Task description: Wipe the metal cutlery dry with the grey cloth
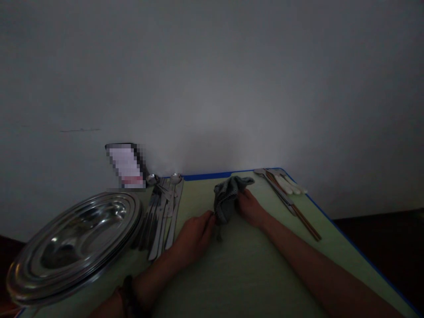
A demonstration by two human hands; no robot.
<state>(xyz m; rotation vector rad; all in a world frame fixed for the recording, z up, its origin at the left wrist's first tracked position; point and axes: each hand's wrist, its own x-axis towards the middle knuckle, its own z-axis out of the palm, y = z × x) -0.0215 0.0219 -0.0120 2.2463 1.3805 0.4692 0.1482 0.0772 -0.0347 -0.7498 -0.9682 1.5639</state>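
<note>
A grey-green woven cloth point(226, 199) is bunched up over the middle of the table. My right hand point(250, 206) is closed on its right side, the fingers partly hidden behind the folds. At the cloth's lower left edge, my left hand point(196, 234) is closed in a pinch. Something thin and dark shows at its fingertips, too dim to name. Just left of that hand lie several metal spoons, forks and knives point(162, 221), side by side with handles toward me.
Stacked steel divided trays point(76, 238) stand at the left. A phone point(126, 165), its screen blurred, leans against the wall. On the right lie wooden chopsticks point(306, 223), metal cutlery point(281, 194) and several white-handled utensils point(288, 185). The green table point(232, 274) has a blue edge.
</note>
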